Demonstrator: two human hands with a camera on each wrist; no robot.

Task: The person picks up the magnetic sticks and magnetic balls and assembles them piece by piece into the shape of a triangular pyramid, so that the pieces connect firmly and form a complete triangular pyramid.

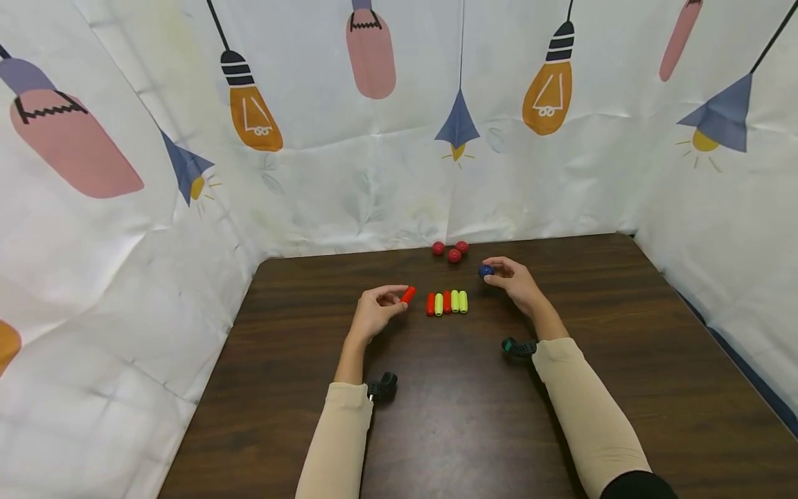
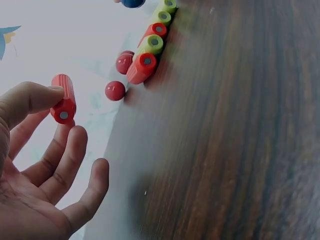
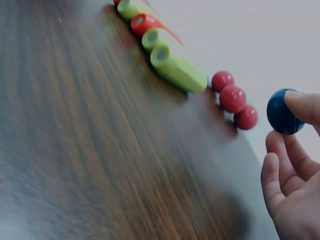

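Between thumb and fingers, my left hand [image 1: 374, 315] pinches a short red rod [image 1: 408, 294] with a grey dot in its end, held above the table left of the row. My right hand [image 1: 516, 284] pinches a dark blue ball [image 1: 485, 272], which has a seam visible in the right wrist view. Between the hands, several red and yellow-green rods lie side by side in a row, among them a red rod [image 1: 431, 304] at the left end and a yellow-green rod [image 1: 463, 302] at the right end. Three red balls [image 1: 454, 256] sit behind the row.
The dark wood-grain table [image 1: 436, 416] reaches back to a white curtain [image 1: 374, 173] printed with lamps and bulbs. A dark wrist device [image 1: 383, 385] sits at the left cuff, and a similar device [image 1: 519, 347] at the right cuff.
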